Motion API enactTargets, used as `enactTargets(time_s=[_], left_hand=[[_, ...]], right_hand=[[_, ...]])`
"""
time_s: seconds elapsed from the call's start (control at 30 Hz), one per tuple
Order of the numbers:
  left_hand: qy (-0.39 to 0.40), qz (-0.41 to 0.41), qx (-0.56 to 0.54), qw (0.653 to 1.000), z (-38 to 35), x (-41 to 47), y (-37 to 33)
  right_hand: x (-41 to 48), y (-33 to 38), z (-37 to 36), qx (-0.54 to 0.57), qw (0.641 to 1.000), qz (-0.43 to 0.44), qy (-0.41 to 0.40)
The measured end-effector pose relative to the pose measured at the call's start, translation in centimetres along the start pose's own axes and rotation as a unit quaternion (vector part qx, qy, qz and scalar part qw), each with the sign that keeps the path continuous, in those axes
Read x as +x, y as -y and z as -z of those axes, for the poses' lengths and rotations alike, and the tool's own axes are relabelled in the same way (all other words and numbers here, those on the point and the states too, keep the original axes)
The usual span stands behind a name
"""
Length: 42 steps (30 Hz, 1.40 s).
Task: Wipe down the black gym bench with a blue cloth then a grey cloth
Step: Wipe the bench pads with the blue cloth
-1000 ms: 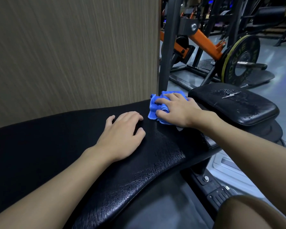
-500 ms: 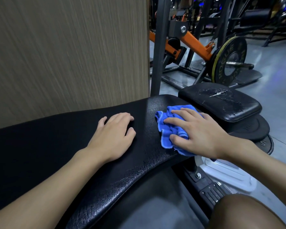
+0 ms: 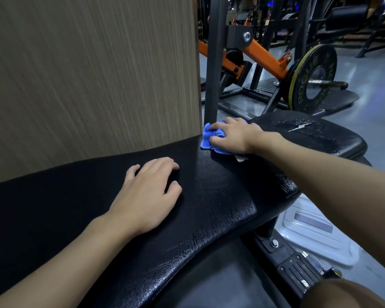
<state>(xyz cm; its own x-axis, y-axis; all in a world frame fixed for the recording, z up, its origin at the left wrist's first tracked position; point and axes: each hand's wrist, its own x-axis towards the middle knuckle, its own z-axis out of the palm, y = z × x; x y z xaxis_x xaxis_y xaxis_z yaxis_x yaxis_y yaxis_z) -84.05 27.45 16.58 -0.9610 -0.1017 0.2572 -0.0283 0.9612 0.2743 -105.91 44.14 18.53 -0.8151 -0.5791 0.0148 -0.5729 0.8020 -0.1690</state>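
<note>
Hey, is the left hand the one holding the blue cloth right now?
No, the left hand rests bare on the black bench while the right hand grips the blue cloth at the bench's far edge.

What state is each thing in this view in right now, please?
Right hand: holds the cloth bunched against the bench's far corner.
Left hand: flat on the bench, holding nothing.
Cloth: crumpled, mostly under the hand.
Bench: cover cracked along its near edge.
Seat pad: surface torn, white showing.
Plate: upright on its peg.
</note>
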Motion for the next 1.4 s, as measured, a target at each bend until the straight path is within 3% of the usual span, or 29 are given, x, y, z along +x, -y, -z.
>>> enactTargets(time_s=[0.2, 0.73, 0.9, 1.17, 1.3, 1.4], left_hand=[[-0.002, 0.0, -0.007, 1.0, 0.1, -0.1, 0.1], [0.018, 0.02, 0.004, 1.0, 0.2, -0.4, -0.4], [-0.003, 0.046, 0.012, 0.999, 0.6, -0.6, -0.3], [0.097, 0.11, 0.082, 0.986, 3.2, -1.6, 4.5], [0.108, 0.113, 0.074, 0.985, 2.7, -2.0, 5.3], [0.106, 0.11, 0.072, 0.986, 2.6, -2.0, 5.3]], right_hand=[[-0.9, -0.1, -0.1, 0.003, 1.0, 0.0, -0.014], [-16.7, -2.6, -1.2, -0.025, 0.996, 0.025, -0.086], [-14.2, -2.0, -0.4, -0.032, 0.998, 0.013, -0.053], [-4.3, -0.7, -0.1, -0.024, 1.0, -0.016, -0.011], [-1.3, 0.4, -0.1, -0.031, 0.999, -0.016, 0.001], [-1.0, 0.2, 0.5, 0.043, 0.999, -0.013, 0.009]])
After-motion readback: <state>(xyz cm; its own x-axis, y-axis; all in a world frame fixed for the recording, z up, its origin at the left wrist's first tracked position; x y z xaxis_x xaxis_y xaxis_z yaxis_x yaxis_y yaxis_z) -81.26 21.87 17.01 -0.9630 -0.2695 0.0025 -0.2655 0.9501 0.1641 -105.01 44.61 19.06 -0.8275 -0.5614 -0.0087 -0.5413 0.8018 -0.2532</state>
